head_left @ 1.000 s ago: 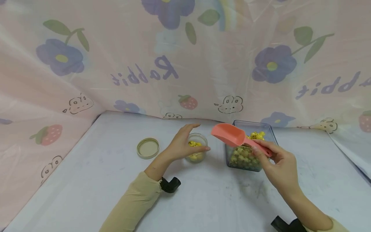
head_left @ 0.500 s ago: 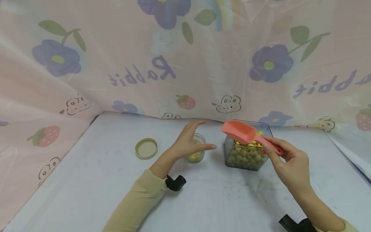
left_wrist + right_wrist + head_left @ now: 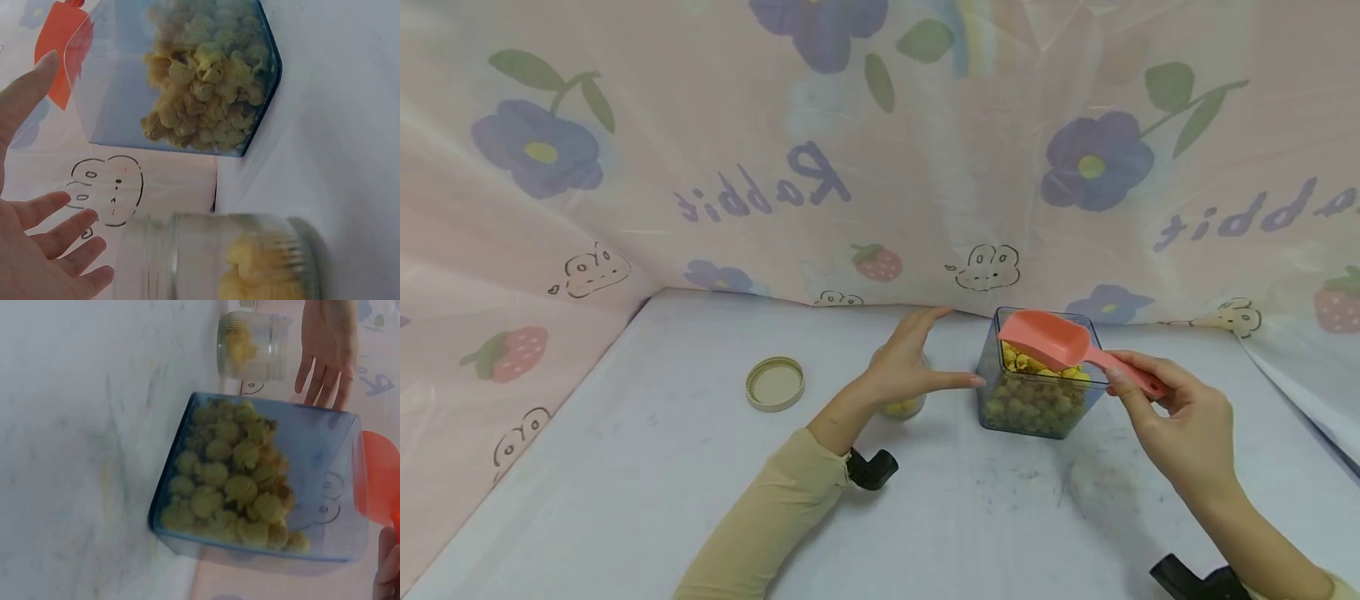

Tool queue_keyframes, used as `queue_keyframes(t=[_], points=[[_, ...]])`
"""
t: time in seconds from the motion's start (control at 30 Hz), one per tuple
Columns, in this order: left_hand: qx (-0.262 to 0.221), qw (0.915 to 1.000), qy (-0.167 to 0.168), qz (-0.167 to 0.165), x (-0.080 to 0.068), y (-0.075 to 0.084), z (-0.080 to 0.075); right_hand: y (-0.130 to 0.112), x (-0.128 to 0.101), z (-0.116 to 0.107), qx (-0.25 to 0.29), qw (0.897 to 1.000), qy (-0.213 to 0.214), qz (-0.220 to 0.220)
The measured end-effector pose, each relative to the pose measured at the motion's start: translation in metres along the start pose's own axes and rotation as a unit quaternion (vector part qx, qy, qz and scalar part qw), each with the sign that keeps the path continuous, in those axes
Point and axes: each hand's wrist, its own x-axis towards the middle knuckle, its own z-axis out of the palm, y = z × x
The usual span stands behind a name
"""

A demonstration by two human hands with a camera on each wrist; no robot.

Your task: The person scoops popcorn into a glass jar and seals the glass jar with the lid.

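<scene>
Pinching the scoop is the right grip.

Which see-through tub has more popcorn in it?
The square box: its popcorn makes a big heap, while the round jar holds just a little.

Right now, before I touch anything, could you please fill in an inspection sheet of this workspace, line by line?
Surface: white tabletop, with grey smudges.
Job's things: clear bluish container holding popcorn; open glass jar, some popcorn inside; coral scoop over the container's opening.
Clutter: round lid, lying to the jar's left in the head view.
Grips: left grip spread near the jar, holding nothing; right grip holds the scoop's handle.
Cables: nothing seen.
Surroundings: pink printed sheet behind.
</scene>
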Motion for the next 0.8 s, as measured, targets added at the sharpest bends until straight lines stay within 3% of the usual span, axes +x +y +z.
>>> queue_keyframes(t=[0.47,0.8], points=[[-0.003,0.9997,-0.018,0.018,0.012,0.01,0.016,0.015,0.004,-0.011,-0.038,0.999,0.006,-0.006],[-0.024,0.9994,-0.025,-0.001,0.019,0.016,0.023,0.02,0.007,-0.018,-0.083,0.996,0.0,-0.044]])
